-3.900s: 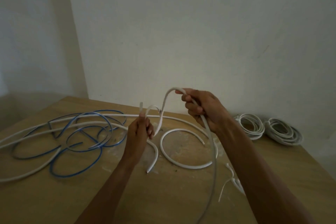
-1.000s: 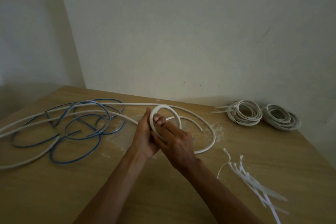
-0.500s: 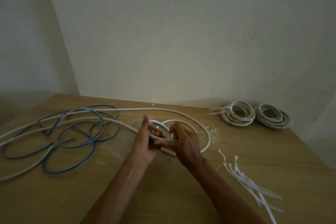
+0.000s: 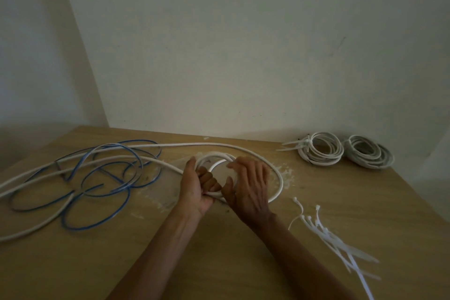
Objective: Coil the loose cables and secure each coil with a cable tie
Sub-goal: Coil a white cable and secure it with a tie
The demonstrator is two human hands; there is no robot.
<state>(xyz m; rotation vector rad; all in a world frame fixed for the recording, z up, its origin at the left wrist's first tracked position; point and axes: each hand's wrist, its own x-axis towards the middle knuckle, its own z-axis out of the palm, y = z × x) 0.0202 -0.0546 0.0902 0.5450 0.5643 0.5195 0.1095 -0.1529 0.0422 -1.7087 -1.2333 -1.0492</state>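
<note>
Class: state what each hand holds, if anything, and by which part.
Left hand grips the white cable coil at its near-left edge, fingers curled through the loop. Right hand covers the coil's right side; whether it grips cannot be told.

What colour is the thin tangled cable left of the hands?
Blue; the thin tangled cable shows best in head view.

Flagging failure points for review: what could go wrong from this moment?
1. The small white coil, untied, is gripped by the left hand; its loops could spring open if the fingers slacken.
2. The cable's loose tail crosses the blue cable; pulling it in may snag or drag that.
</note>
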